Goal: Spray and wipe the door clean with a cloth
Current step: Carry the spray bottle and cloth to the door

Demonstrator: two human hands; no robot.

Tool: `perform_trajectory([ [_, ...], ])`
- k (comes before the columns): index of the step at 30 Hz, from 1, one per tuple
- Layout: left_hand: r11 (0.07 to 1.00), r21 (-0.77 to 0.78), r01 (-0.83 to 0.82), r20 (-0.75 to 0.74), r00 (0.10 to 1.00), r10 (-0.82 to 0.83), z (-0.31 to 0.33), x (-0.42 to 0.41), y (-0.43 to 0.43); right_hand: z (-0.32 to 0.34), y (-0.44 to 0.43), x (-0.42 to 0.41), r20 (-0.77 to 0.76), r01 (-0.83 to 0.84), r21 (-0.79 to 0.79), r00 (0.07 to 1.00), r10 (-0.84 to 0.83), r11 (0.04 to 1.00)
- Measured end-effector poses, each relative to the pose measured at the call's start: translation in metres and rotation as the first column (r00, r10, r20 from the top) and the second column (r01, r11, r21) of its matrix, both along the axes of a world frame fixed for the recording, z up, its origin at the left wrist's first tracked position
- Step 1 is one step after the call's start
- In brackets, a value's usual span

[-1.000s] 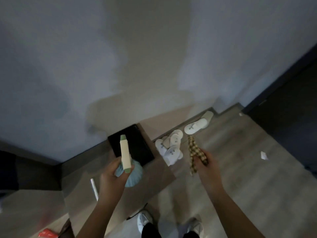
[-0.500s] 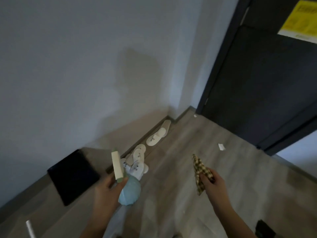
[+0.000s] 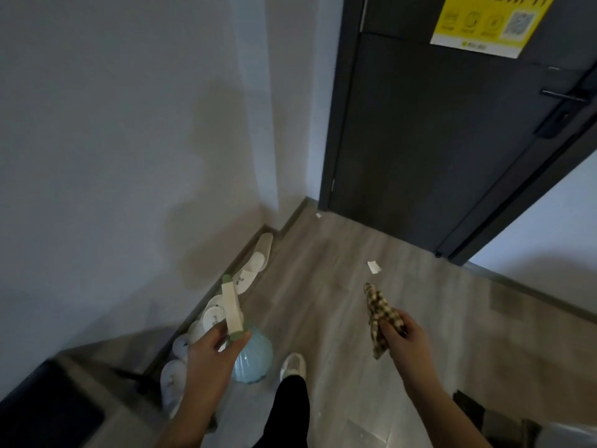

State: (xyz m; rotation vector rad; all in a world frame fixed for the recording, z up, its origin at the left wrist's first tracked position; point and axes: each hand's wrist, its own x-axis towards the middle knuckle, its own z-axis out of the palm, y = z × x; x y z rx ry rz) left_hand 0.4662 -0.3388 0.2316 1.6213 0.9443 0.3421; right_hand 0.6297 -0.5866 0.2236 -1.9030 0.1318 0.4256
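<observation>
1. Dark grey door stands shut ahead of both hands, well apart from them and up to the right; a yellow notice is stuck near its top and a handle sits at its right edge.
2. Left hand is wrapped around the neck of a pale blue spray bottle, its cream nozzle pointing up and away, not yet aimed at the door.
3. Right hand is clenched on a checked cloth, bunched up with one end sticking forward.
4. Neither hand is touching the door, and I see no wet patch or streak on it, though the light is dim.
5. Judging by this, both tools are in hand but spraying and wiping are all still to do; the person first needs to close the gap across the floor.
6. White slippers lie along the wall, just beyond the left hand.
</observation>
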Motion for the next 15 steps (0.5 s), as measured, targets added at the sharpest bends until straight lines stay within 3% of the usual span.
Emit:
perform_trajectory([
  [8,0.987,0.045,0.157,-0.061,0.986,-0.154,-0.002,0.148,0.058,0.003,0.030,0.108,-0.009,0.128,-0.061,0.992,-0.128,0.990],
  [15,0.956,0.073,0.284,-0.056,0.958,-0.280,0.016,0.273,0.102,0.015,0.058,0.180,0.014,0.206,0.021,0.978,-0.206,0.978],
])
